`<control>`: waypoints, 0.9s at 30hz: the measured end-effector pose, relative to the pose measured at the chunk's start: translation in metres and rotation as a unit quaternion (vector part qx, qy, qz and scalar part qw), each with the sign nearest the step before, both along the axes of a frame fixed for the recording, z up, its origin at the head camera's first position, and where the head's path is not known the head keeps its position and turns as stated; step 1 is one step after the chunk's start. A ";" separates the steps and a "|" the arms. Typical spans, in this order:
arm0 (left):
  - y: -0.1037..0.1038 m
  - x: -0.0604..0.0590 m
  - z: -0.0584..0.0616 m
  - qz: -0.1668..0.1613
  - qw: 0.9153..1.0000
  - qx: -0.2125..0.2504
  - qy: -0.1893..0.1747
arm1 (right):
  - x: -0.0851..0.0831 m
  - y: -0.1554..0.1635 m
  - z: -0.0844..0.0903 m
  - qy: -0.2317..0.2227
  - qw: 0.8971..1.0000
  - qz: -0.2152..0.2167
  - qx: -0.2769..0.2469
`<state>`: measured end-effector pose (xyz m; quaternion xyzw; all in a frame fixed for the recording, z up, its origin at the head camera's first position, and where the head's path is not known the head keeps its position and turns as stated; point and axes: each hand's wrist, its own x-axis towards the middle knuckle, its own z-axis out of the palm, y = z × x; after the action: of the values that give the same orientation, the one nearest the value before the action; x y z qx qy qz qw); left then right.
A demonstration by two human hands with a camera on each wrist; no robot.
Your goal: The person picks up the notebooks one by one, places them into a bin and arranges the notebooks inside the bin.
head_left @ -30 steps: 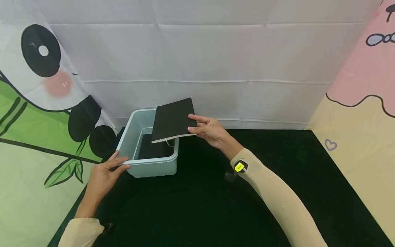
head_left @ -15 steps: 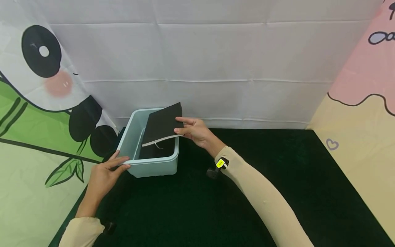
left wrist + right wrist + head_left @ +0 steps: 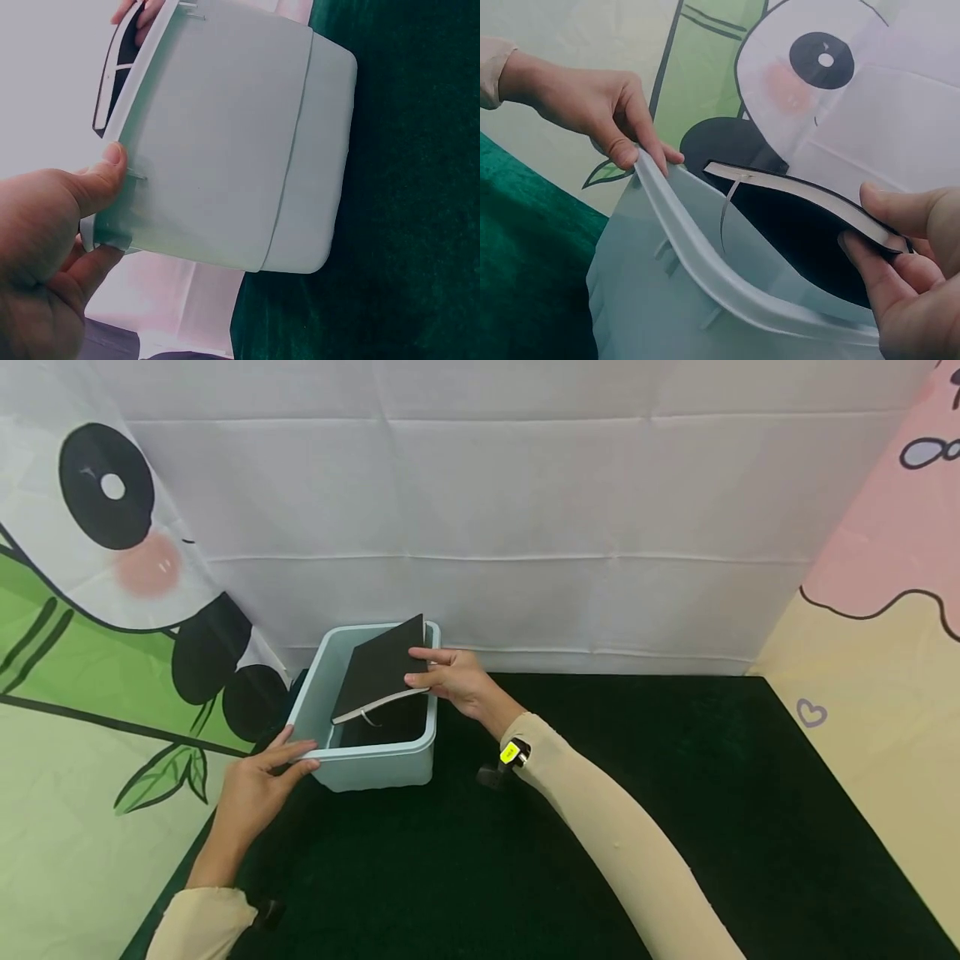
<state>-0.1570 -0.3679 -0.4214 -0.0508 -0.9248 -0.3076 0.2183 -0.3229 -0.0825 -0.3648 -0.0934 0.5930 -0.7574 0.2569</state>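
Note:
A black notebook (image 3: pixel 382 667) with a pale ribbon marker is pinched along its right edge by my right hand (image 3: pixel 463 683). It tilts over the mouth of a light blue plastic bin (image 3: pixel 382 768), its left side lower than its right. In the right wrist view the notebook's white page edges (image 3: pixel 802 196) show between the covers. My left hand (image 3: pixel 255 789) grips the bin's near left corner, thumb on the outside of the rim in the left wrist view. Another flat black item (image 3: pixel 397 722) lies on the bin's floor, partly hidden under the notebook.
The bin stands on a dark green cloth-covered table (image 3: pixel 600 793), toward its back left. Behind the table hangs a white cloth backdrop (image 3: pixel 525 527). Cartoon-printed cloths flank it, a panda print (image 3: pixel 112 510) at left and a pink one (image 3: pixel 870 527) at right.
My right hand has moved left and slightly down with the notebook, which has come further over and into the bin. My left hand stays on the bin's corner.

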 end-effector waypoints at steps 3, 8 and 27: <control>-0.001 0.000 -0.001 0.001 1.000 0.003 -0.002 | 0.000 -0.006 -0.003 -0.003 1.000 0.000 0.004; -0.002 0.001 -0.001 -0.001 1.000 0.008 0.000 | -0.001 -0.013 -0.009 0.002 1.000 0.002 0.019; -0.002 0.000 -0.002 -0.006 1.000 0.003 0.003 | 0.001 -0.027 -0.012 0.004 0.998 0.015 0.057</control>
<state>-0.1570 -0.3700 -0.4229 -0.0568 -0.9227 -0.3116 0.2197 -0.3222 -0.1096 -0.3766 -0.0901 0.6348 -0.7181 0.2705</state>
